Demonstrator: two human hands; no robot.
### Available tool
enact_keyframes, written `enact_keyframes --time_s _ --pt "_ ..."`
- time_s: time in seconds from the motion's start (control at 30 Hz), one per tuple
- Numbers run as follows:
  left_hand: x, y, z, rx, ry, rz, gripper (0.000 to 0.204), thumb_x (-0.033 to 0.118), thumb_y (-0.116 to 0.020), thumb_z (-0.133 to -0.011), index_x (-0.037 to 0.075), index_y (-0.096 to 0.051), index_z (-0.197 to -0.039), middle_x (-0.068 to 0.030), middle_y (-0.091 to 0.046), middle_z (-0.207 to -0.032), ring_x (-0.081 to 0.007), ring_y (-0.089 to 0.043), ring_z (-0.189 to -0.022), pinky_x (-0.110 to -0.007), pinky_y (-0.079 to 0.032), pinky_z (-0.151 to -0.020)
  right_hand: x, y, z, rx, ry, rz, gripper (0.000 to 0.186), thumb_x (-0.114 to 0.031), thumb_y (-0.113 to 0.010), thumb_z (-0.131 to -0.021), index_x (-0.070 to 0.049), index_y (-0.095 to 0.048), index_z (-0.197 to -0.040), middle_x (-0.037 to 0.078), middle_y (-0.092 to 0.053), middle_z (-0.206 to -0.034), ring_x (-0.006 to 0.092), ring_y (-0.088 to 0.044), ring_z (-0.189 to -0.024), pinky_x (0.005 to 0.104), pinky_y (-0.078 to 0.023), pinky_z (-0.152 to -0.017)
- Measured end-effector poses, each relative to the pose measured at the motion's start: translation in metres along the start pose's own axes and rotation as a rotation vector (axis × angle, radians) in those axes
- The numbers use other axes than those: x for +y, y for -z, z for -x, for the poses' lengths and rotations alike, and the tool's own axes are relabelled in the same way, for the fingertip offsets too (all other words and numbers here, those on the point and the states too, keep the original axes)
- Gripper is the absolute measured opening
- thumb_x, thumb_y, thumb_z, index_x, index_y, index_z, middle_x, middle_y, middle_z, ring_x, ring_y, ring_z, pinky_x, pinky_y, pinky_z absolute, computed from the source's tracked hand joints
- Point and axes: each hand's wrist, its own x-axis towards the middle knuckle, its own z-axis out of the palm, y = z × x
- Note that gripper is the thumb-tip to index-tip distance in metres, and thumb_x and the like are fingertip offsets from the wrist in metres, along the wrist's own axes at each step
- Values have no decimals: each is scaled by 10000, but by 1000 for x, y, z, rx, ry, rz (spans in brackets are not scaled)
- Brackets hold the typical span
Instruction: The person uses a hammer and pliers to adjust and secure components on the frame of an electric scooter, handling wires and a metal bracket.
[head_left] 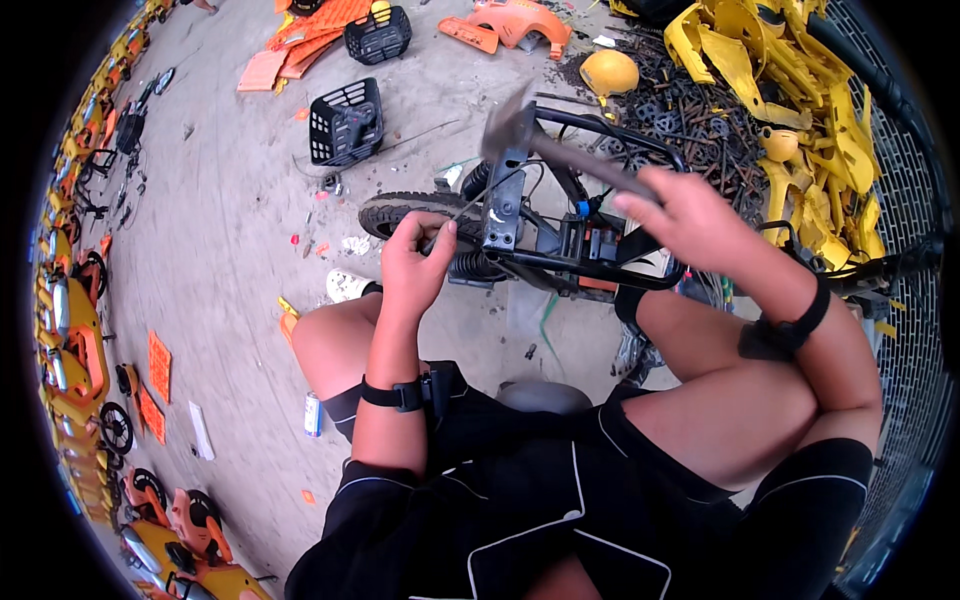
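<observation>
My right hand [685, 215] is wrapped round the handle of a hammer [590, 165]. Its blurred head hangs over the end plate [502, 205] of a black vehicle frame. On the near left of that plate, my left hand [415, 260] pinches a thin dark rod [466, 208], which slants up toward the plate; whether its tip touches is unclear. A tyred wheel [385, 212] and a coil spring [470, 266] sit beside the left hand. Inside the black tube frame [600, 270], wires and a blue connector [584, 209] show.
Two black baskets [346, 122] lie on the concrete floor, near orange panels [300, 45]. At the far right are a heap of dark metal parts [690, 110] and yellow plastic shells [830, 130]. Yellow vehicles [70, 320] line the left; a can [313, 415] stands near my left knee.
</observation>
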Motion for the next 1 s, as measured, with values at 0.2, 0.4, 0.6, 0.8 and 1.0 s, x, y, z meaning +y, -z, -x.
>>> enact_keyframes --time_s 0.2,0.4,0.6,0.8,1.0 --pt "0 5 -1 10 11 12 123 96 -723 -958 4 -663 -1013 -13 -668 -880 -68 -576 -794 -230 -475 -730 -3 -16 -4 -79 -53 84 544 -514 -573 -1013 18 -640 -921 199 -661 -714 394 -670 -685 489 -521 -664" --pt "7 18 -1 59 91 123 144 83 -710 -962 3 -652 -1066 -28 -682 -890 -68 -592 -761 -223 -481 -694 7 -22 -5 -86 -82 0 551 -532 -568 -1009 7 -653 -927 178 -665 -707 370 -677 -674 480 -526 -661" --pt "10 14 -2 84 33 237 117 60 -688 -969 4 -636 -1057 -49 -675 -880 -88 -604 -722 -228 -487 -647 -6 -6 0 -65 -82 12 528 -540 -573 -1002 -27 -654 -908 153 -663 -690 357 -681 -675 473 -524 -651" --pt "1 1 -3 79 5 190 103 73 -698 -968 11 -647 -1033 -24 -663 -850 -79 -599 -714 -224 -479 -646 -19 25 11 126 5 -33 545 -543 -603 -989 -6 -667 -923 176 -642 -689 334 -673 -663 444 -513 -632" --pt "7 -10 -4 70 10 169 88 65 -701 -965 17 -653 -1019 -16 -655 -843 -63 -576 -723 -219 -460 -652 -2 6 14 93 33 -127 534 -530 -583 -1007 -2 -659 -987 178 -645 -681 327 -691 -659 443 -527 -616"
